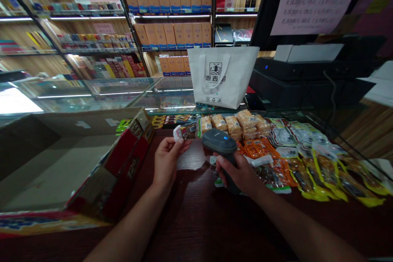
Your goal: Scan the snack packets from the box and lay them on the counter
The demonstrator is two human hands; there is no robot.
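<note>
My left hand (169, 153) pinches the white end of a small snack packet (189, 131), held up above the dark counter. In my right hand (238, 172) is a grey barcode scanner (219, 141) with a blue light on top, its head turned toward the packet. Behind the scanner lie several clear packs of pale puffed snacks (235, 126). Orange packets (259, 147) are to their right. Dark-filled packets (267, 174) with white and green edges lie beside and partly behind my right hand.
An open cardboard box (123, 163) stands at the left. Yellow-edged packets (325, 172) and white-green packets (288, 133) lie at the right. A white tote bag (224, 82) stands on the glass case (172, 90). A monitor (264, 12) and black device (307, 86) are at the right rear.
</note>
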